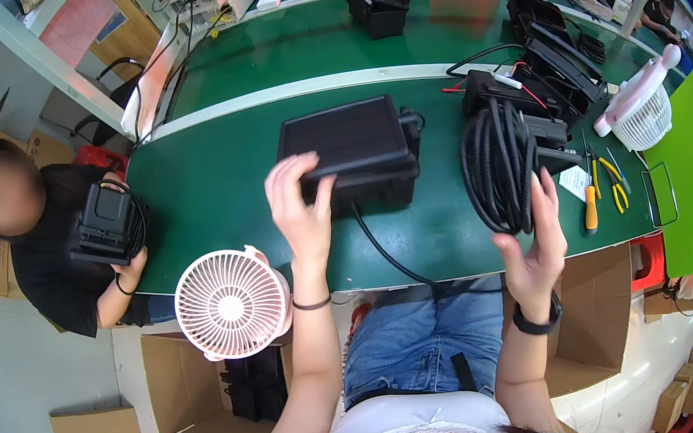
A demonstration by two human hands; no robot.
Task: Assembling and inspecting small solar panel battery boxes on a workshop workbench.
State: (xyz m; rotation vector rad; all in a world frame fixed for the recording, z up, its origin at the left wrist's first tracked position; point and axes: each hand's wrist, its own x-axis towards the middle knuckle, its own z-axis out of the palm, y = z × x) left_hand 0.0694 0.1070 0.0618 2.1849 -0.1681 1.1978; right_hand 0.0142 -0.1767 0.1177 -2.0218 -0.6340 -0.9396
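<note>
A black box [349, 140] with a flat dark panel on top stands on the green table [216, 182] before me. My left hand [300, 205] grips its near left corner, fingers over the top edge and thumb at the front. On the right, my right hand [539, 255] is closed around the lower side of a coil of black cable [493, 163], held upright above the table. A black cord [385, 251] runs from under the box to the table's front edge and over my lap; where it ends is hidden.
A pink fan [231, 303] stands by my left forearm, another fan [642, 109] at the right. Pliers [614, 181] and a yellow-handled screwdriver [591, 209] lie near several black devices [556, 60]. At left a co-worker [53, 233] holds a black device. Cardboard boxes [590, 319] sit below.
</note>
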